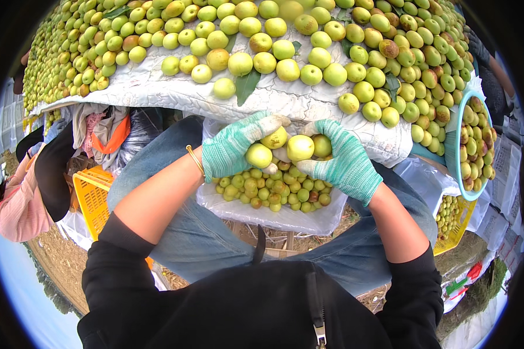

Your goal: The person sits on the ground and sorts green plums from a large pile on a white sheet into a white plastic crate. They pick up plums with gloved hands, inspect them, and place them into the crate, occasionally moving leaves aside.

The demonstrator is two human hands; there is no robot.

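Note:
My left hand (239,144), in a green-and-white knit glove, is closed around two yellow-green jujubes (258,155). My right hand (340,156), gloved the same way, grips two more jujubes (300,148); the hands almost meet. Both are above a crate lined with clear plastic (268,216), which holds many jujubes (273,189) between my knees. Just beyond my hands, a quilted white cloth (174,96) hangs over the front edge of a table heaped with green and brownish jujubes (239,64). A few green leaves (247,86) lie among them.
A light-blue basket of jujubes (474,145) stands at the right, above a yellow crate (461,224) of more fruit. An orange-yellow crate (93,198) is by my left knee, near bundled cloths (108,131). Another person in pink (23,200) sits at the far left.

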